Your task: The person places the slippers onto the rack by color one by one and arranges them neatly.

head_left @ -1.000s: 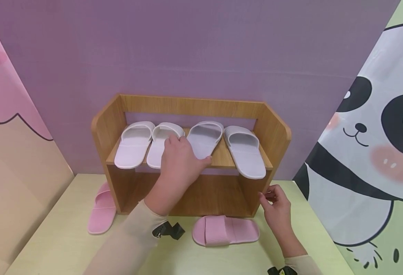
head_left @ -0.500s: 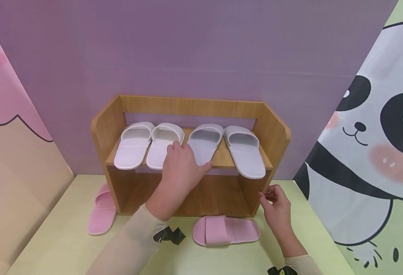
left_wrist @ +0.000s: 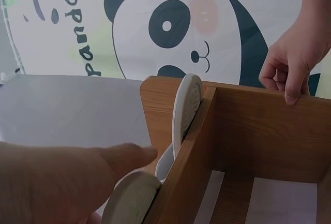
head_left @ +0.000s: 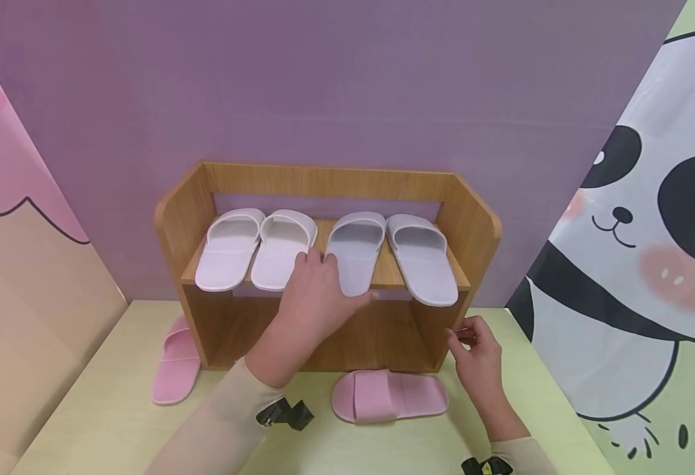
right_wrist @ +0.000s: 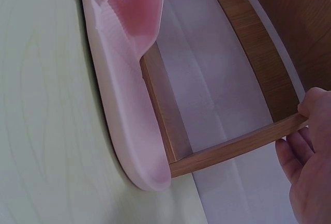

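Observation:
Along the upper shelf of a wooden shoe rack (head_left: pixel 330 181) lie white slippers, toes toward me. My left hand (head_left: pixel 314 297) is at the third white slipper (head_left: pixel 356 254), counted from the left. Its fingertips are by the slipper's left edge, and the thumb sticks out past the toe. In the left wrist view the straight thumb (left_wrist: pixel 132 157) stands over the slipper's toe (left_wrist: pixel 132 198); the other fingers are mostly hidden. My right hand (head_left: pixel 479 359) pinches the front edge of the rack's right side panel (right_wrist: pixel 248 144), thumb on one side and fingers on the other.
A pink slipper (head_left: pixel 389 397) lies sideways on the table in front of the rack. Another pink slipper (head_left: pixel 177 369) is at the rack's left side. A purple wall (head_left: pixel 347 79) stands behind, and a panda-printed panel (head_left: pixel 638 316) is on the right.
The third white slipper has turned straighter, and its toe has come forward over the shelf edge. My left hand has shifted slightly down with its thumb farther out. The right hand has stayed put.

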The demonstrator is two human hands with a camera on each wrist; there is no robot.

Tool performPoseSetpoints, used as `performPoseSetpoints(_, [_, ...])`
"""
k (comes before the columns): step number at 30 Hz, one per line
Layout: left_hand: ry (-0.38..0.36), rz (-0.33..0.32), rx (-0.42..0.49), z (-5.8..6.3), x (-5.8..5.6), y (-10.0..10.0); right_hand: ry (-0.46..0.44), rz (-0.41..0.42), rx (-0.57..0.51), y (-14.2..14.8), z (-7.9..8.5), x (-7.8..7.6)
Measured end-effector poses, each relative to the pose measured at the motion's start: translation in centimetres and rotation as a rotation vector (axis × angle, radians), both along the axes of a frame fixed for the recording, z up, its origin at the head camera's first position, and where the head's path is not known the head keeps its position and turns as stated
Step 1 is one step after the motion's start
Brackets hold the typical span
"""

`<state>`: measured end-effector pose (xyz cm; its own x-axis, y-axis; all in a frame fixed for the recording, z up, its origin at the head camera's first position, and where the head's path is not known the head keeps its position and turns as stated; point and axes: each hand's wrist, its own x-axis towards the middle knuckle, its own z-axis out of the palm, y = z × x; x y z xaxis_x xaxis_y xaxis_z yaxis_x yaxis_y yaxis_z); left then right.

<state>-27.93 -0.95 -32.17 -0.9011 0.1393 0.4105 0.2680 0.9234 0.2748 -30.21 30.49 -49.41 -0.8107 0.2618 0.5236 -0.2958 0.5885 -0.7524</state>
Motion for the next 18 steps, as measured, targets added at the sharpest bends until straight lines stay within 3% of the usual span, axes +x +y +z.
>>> performPoseSetpoints(10, [-0.016,-0.164,0.031,-0.56,-0.15,-0.31,-0.017,-0.003,-0.001,0.03,0.06,-0.08])
performPoseSetpoints(18, [0.008,-0.236,0.028,-0.58,-0.27,-0.21,-0.023,0.003,-0.006,-0.03,-0.06,0.02])
